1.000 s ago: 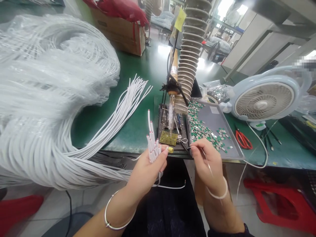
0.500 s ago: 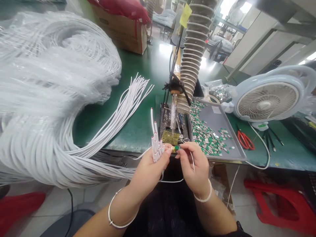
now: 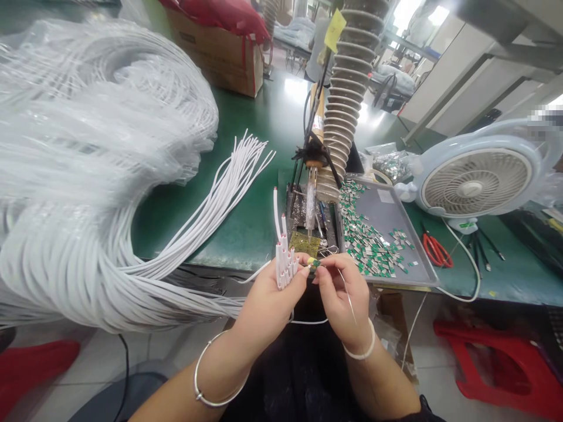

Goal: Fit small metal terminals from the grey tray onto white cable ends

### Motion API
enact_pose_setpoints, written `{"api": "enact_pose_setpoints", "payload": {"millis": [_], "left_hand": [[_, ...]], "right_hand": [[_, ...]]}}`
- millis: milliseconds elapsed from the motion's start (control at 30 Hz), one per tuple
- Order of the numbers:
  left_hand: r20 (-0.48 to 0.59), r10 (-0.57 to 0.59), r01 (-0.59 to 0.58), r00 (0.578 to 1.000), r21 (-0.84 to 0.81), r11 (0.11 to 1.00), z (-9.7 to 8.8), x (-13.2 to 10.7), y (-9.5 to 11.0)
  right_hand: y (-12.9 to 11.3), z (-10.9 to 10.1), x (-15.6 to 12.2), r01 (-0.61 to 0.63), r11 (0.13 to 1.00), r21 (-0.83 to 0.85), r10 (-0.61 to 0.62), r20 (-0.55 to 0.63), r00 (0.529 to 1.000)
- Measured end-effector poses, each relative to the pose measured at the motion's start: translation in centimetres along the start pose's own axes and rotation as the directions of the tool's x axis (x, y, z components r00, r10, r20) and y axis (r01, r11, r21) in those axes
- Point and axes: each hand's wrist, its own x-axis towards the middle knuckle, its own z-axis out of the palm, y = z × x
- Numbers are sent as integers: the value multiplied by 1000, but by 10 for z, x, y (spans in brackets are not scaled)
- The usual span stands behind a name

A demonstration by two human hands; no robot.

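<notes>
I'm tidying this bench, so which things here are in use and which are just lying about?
In use: left hand holding white cables; right hand pinching green part; soldering iron; parts tray.
Lying about: red scissors; fan; cardboard box.

Bright, flat overhead light, soft shadows only. Glare streaks the green bench (image 3: 299,91) at upper middle; upper right blows out. Wide-angle bowing at edges; white wire bundle (image 3: 74,176) at left looks soft. Pixelated patch (image 3: 545,114) at right edge.

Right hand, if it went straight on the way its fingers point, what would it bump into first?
The right hand would probably meet the small green-and-yellow part at the left hand's fingertips first, though depth is hard to judge here.
</notes>
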Motion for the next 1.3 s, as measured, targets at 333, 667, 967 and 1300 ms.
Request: {"api": "enact_pose_setpoints", "payload": {"millis": [333,667,967,1300], "left_hand": [[-47,-14,15,999,16,1000,0,2,-1],[-144,-61,57,988,-32,998,2,9,4],[-135,-56,45,989,-85,995,6,10,12],[-99,-28,20,995,-84,996,4,9,12]], "right_hand": [[2,3,0,65,998,-11,-65,-4,998],[10,4,-5,348,927,-143,-368,-154,917],[8,4,0,382,915,-130,-398,-128,908],[4,4,4,374,912,-172,-397,-127,909]]}}
